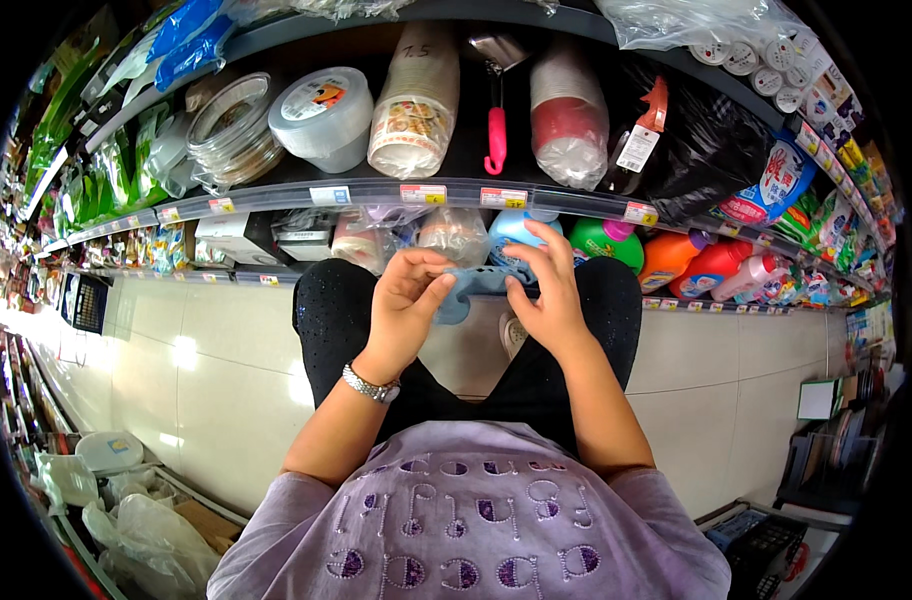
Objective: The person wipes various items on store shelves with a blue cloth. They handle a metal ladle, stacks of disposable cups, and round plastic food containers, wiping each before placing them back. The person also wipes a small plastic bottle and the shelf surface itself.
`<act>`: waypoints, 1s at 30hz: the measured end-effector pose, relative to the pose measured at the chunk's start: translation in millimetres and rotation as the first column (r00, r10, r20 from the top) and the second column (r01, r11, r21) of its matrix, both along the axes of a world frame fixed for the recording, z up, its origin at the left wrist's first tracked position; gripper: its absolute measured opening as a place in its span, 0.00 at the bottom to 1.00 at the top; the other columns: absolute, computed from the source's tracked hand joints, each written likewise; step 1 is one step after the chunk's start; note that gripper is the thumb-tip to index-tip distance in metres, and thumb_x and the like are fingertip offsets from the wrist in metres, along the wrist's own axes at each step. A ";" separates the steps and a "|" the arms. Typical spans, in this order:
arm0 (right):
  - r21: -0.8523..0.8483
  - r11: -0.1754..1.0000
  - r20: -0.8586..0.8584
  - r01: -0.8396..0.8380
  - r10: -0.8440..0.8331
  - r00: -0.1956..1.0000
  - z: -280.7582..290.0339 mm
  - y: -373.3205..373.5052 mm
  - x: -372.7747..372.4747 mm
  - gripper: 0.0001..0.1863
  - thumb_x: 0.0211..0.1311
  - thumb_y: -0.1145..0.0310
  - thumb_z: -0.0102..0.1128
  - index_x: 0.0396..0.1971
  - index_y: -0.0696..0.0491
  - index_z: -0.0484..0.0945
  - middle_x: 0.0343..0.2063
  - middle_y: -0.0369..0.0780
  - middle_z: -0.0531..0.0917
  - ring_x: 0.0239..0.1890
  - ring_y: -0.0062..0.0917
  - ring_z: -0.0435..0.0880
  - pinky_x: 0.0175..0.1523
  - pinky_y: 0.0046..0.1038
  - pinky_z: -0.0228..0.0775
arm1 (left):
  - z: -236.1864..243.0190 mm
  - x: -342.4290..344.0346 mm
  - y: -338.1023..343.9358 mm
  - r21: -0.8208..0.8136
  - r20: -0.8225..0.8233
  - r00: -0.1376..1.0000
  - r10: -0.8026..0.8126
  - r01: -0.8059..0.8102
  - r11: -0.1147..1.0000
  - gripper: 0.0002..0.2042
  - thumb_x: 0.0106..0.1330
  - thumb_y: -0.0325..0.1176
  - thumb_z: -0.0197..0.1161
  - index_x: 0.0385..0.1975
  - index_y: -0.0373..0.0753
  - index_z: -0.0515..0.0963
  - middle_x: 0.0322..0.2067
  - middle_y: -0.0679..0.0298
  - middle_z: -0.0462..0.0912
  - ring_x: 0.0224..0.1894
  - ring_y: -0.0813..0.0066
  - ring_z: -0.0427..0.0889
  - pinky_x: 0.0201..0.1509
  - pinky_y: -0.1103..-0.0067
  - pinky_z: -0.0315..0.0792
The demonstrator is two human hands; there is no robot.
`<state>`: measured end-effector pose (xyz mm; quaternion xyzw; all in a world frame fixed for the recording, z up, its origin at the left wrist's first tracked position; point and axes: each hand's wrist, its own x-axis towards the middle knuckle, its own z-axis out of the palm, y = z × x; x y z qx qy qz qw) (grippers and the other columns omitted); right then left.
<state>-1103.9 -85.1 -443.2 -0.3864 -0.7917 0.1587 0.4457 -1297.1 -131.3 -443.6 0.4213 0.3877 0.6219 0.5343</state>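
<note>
A soft, crumpled blue-grey piece, perhaps cloth (460, 294), is stretched between my hands above my knees. A row of small dark spots runs along its upper edge, and I cannot make out its exact kind. My left hand (408, 302) pinches its left end between thumb and fingertips; a silver watch (373, 385) is on that wrist. At the other end, my right hand (549, 290) grips the piece between the thumb and curved fingers, which hide part of it. Just beyond the hands, on the lower shelf, stand a light-blue bottle (521, 232) and wrapped cups (452, 236).
A store shelf (566, 199) curves across in front, close to my knees. Stacked cups (413, 110), plastic tubs (321, 118) and a pink-handled utensil (495, 135) lie on it. Coloured bottles (671, 262) line the lower right. Crates (756, 545) stand behind me on the tiled floor (216, 350).
</note>
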 end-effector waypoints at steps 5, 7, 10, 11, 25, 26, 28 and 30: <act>-0.081 0.990 0.108 -0.117 0.125 0.986 -1.0 4.7 11.8 0.11 0.47 0.76 0.63 0.33 0.57 0.74 0.50 0.43 0.72 0.54 0.39 0.69 0.57 0.35 0.62 | 3.5 -13.9 1.6 0.033 0.002 1.000 -0.023 0.023 0.999 0.10 0.63 0.19 0.56 0.42 0.36 0.69 0.36 0.64 0.79 0.39 0.80 0.77 0.46 0.83 0.70; -0.101 0.985 0.073 -0.137 0.144 0.987 -1.3 2.9 11.8 0.10 0.48 0.77 0.63 0.32 0.57 0.73 0.49 0.43 0.73 0.53 0.37 0.71 0.56 0.33 0.62 | 5.4 -19.5 1.5 0.036 0.014 0.999 -0.035 0.034 0.999 0.09 0.63 0.20 0.56 0.42 0.36 0.69 0.36 0.64 0.79 0.39 0.80 0.77 0.46 0.83 0.70; -0.109 0.978 -0.035 -0.179 0.176 0.984 -2.3 2.8 10.3 0.08 0.50 0.77 0.61 0.30 0.57 0.72 0.46 0.42 0.75 0.51 0.36 0.73 0.55 0.32 0.63 | 4.0 -27.2 2.5 0.022 -0.027 1.000 -0.005 0.006 1.000 0.10 0.63 0.20 0.56 0.42 0.37 0.69 0.36 0.65 0.79 0.38 0.80 0.77 0.46 0.83 0.70; -0.123 0.974 -0.097 -0.192 0.180 0.979 -1.0 2.1 9.2 0.07 0.52 0.76 0.60 0.30 0.58 0.72 0.45 0.42 0.76 0.50 0.36 0.73 0.55 0.31 0.63 | 2.4 -30.0 3.2 -0.007 -0.028 1.000 -0.009 0.009 1.000 0.10 0.63 0.19 0.56 0.42 0.37 0.69 0.35 0.65 0.79 0.38 0.81 0.77 0.46 0.84 0.69; -0.587 0.641 -0.475 -0.495 0.223 0.851 -1.0 6.5 12.4 0.06 0.64 0.69 0.52 0.36 0.54 0.69 0.25 0.29 0.69 0.29 0.09 0.65 0.34 0.16 0.56 | 8.3 -40.2 9.6 -0.011 -0.173 0.979 -0.112 0.111 0.994 0.11 0.66 0.22 0.50 0.47 0.37 0.67 0.37 0.70 0.73 0.42 0.84 0.71 0.49 0.85 0.64; -0.589 0.625 -0.498 -0.512 0.218 0.839 4.8 6.9 11.5 0.06 0.64 0.68 0.52 0.37 0.54 0.69 0.24 0.28 0.66 0.28 0.08 0.62 0.32 0.16 0.53 | 11.2 -41.2 10.9 -0.020 -0.171 0.977 -0.128 0.126 0.992 0.11 0.67 0.23 0.50 0.48 0.37 0.67 0.37 0.69 0.73 0.42 0.84 0.71 0.49 0.85 0.64; -0.575 0.611 -0.550 -0.544 0.204 0.810 13.1 7.5 9.4 0.07 0.64 0.67 0.52 0.38 0.54 0.69 0.22 0.26 0.63 0.25 0.08 0.59 0.30 0.15 0.49 | 21.1 -39.5 13.0 -0.019 -0.038 0.984 -0.174 0.173 0.985 0.11 0.67 0.25 0.50 0.49 0.37 0.66 0.39 0.68 0.74 0.43 0.83 0.72 0.49 0.84 0.65; -0.541 0.616 -0.603 -0.572 0.190 0.775 20.3 8.4 6.3 0.08 0.64 0.67 0.52 0.39 0.53 0.69 0.22 0.26 0.63 0.25 0.08 0.58 0.29 0.15 0.48 | 25.1 -39.2 14.0 -0.028 0.102 0.970 -0.222 0.226 0.974 0.13 0.67 0.28 0.51 0.51 0.37 0.66 0.41 0.67 0.75 0.45 0.81 0.73 0.49 0.83 0.66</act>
